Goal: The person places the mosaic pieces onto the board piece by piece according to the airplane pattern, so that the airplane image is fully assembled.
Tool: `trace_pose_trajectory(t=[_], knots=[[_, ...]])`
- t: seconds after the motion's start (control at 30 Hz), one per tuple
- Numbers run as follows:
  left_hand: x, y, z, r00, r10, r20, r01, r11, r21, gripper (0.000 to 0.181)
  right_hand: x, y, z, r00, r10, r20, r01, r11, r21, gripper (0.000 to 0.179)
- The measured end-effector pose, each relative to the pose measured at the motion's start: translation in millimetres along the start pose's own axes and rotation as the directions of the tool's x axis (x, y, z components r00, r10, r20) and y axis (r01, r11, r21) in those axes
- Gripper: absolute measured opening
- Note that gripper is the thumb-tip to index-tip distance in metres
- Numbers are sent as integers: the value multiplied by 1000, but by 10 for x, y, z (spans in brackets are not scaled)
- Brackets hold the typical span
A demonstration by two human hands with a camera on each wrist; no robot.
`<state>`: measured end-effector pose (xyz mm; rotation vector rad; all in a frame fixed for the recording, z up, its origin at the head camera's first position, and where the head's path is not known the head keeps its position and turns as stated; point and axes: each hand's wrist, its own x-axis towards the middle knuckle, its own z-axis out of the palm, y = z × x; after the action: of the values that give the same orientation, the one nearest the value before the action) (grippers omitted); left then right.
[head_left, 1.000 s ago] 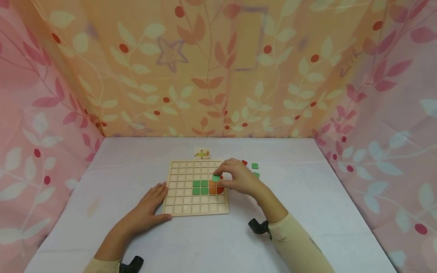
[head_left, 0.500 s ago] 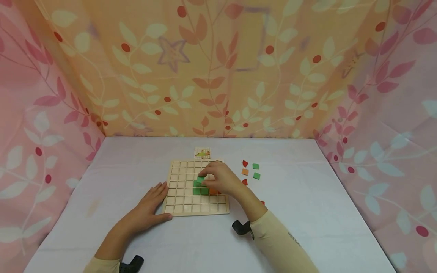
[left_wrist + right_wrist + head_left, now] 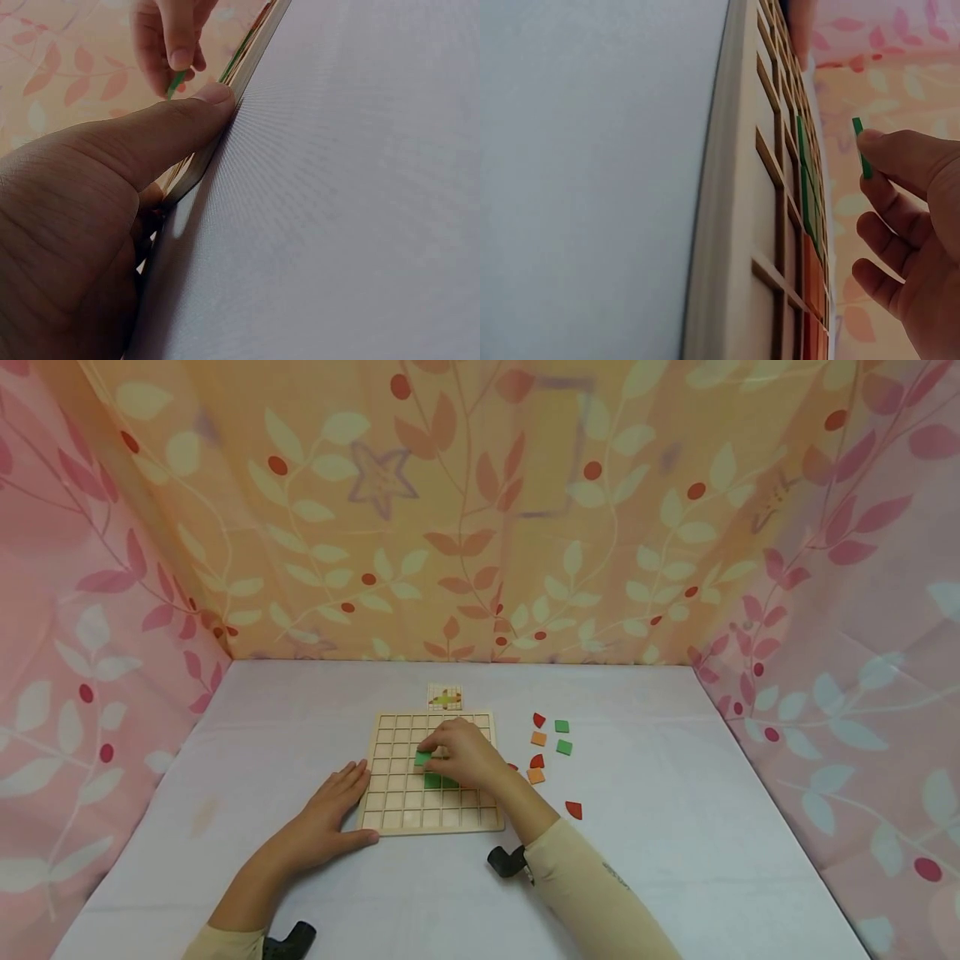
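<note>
Right hand (image 3: 461, 753), wrist view: tile (image 3: 867, 168) aloft

Head view: bright, soft, even light across the worktop (image 3: 660, 777), apparently from above. Soft-edged shadows lie on the worktop beside my left hand (image 3: 326, 814) and my right sleeve (image 3: 600, 885), toward its near edge. Wide lens; the side curtain (image 3: 112, 568) splays outward from the worktop's left edge. Card (image 3: 446, 697) near the far edge too small to read.

Both wrist views dimmer, greyer. Left: my palm in deep shade; fine ripple pattern on the worktop beside the board (image 3: 259, 45); my right hand (image 3: 169, 37) slightly soft. Right: curtain background blurred.
</note>
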<state>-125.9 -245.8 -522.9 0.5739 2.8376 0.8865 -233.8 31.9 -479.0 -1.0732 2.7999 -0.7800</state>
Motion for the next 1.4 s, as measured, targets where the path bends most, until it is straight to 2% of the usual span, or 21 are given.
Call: trace_pose_trajectory(t=[0.27,0.5,1.4], knots=[[-4,-9,-5,1000,20,-8,-20,1000,5,107,95,-2,112,1000,-16,23,17,998,-57,24],[-1,-9,1,1000,15,-7,-15,1000,5,107,135,18,186,999,-12,33,15,997,-81,24],[7,-16,15,1000,-2,-2,2,1000,9,109,167,-47,191,997,49,67,-39,988,-151,23]])
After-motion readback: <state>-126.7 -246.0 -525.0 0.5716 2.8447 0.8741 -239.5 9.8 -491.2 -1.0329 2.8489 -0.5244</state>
